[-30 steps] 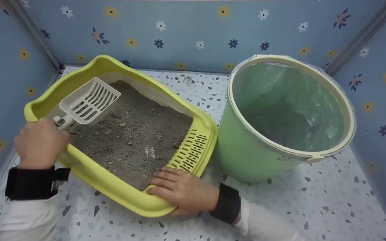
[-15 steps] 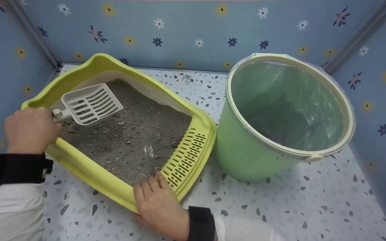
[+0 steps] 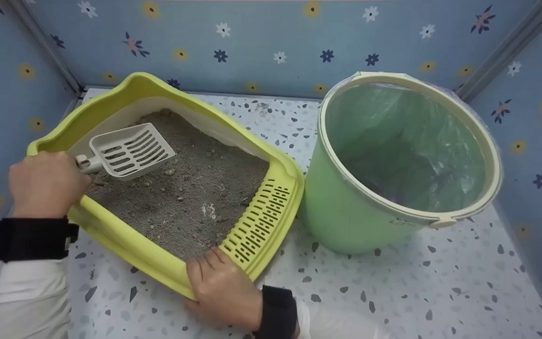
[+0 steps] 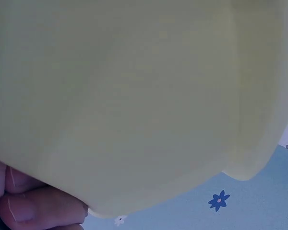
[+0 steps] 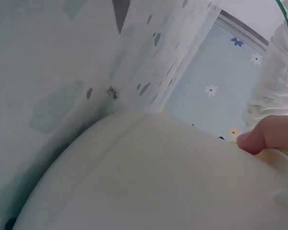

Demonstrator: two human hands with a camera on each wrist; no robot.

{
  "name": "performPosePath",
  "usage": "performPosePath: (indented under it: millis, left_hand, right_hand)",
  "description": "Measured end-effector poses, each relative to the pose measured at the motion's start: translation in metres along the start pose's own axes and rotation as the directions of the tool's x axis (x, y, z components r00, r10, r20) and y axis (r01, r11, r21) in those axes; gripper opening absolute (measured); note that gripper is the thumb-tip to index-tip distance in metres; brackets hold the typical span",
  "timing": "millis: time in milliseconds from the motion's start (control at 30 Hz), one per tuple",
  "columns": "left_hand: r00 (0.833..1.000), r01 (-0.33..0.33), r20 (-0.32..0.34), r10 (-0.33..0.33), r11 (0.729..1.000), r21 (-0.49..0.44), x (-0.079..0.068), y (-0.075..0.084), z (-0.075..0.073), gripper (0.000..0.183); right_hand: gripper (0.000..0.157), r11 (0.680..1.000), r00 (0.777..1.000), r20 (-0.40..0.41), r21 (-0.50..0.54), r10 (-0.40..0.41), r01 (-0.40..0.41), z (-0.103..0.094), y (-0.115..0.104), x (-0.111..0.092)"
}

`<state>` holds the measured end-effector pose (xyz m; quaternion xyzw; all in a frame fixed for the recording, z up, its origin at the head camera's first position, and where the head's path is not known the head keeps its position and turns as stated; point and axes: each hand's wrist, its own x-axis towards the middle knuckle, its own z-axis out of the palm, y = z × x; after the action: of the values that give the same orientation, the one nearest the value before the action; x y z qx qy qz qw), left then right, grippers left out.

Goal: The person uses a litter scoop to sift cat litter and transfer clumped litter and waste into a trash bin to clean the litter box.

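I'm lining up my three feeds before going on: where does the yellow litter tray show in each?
Head: the yellow litter tray is left of centre, beside the green bin.
Left wrist: the tray, washed-out yellow, fills most of the picture.
Right wrist: a pale curved surface across the bottom, most likely the tray.
Shared landmark: the blue flowered panel, top in head, lower right in left wrist, upper right in right wrist.

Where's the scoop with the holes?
In the head view, the scoop is on the left, over the litter in the yellow tray, its handle in the left hand.
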<state>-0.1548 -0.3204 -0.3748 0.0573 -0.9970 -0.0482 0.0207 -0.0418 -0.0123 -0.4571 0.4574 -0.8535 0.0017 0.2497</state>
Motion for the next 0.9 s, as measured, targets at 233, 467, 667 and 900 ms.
performPosePath:
  millis: [233,467,667,900]
  left_hand:
    - [1.000,0.017,0.026,-0.017,1.000,-0.021,-0.006,0.004,-0.003,0.034]
    - [0.997,0.071,0.028,-0.071,0.997,-0.015,-0.014,0.011,-0.003,0.035]
    - [0.989,0.145,0.030,-0.144,0.989,-0.024,-0.024,0.021,-0.001,0.034]
    - [0.974,0.224,-0.024,-0.227,0.971,-0.086,-0.040,0.034,0.003,0.039]
  right_hand:
    - [0.061,0.999,0.999,0.004,0.040,-0.035,0.035,0.001,0.008,-0.003]
    - [0.052,0.991,0.999,-0.021,0.124,-0.039,0.041,0.002,0.022,-0.009]
    - [0.048,0.980,0.997,-0.051,0.188,-0.062,0.071,0.003,0.041,-0.017]
    - [0.050,0.974,0.989,-0.092,0.183,-0.117,0.132,0.004,0.065,-0.027]
